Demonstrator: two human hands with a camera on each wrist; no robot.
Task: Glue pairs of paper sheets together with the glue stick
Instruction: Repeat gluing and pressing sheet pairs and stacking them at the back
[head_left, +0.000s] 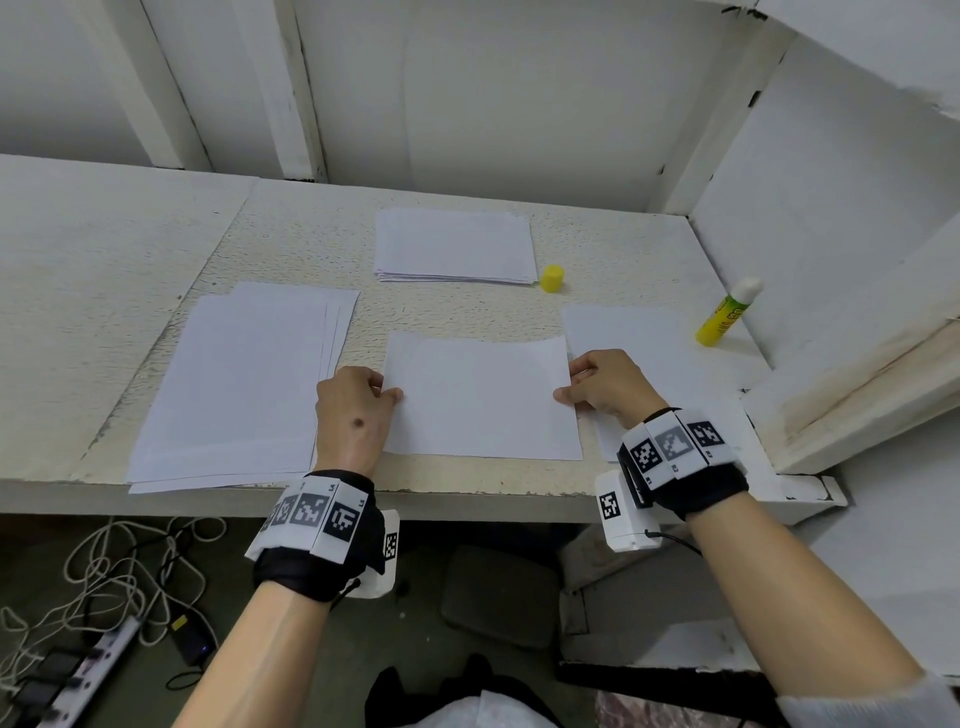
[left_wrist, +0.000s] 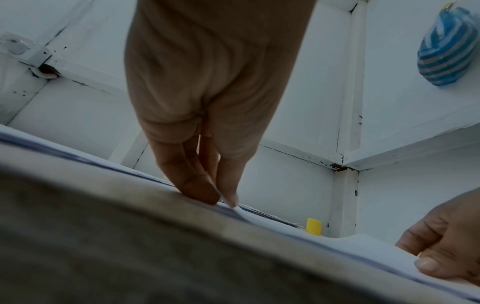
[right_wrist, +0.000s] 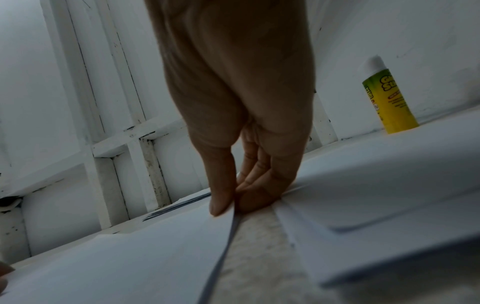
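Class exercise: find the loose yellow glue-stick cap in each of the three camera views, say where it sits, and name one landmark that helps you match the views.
Head view: the yellow cap stands on the table, just right of the far paper stack.
Left wrist view: the cap shows low, right of centre, beyond the paper's edge.
Right wrist view: not in it.
Shared landmark: the sheet pinched by both hands, in all three views.
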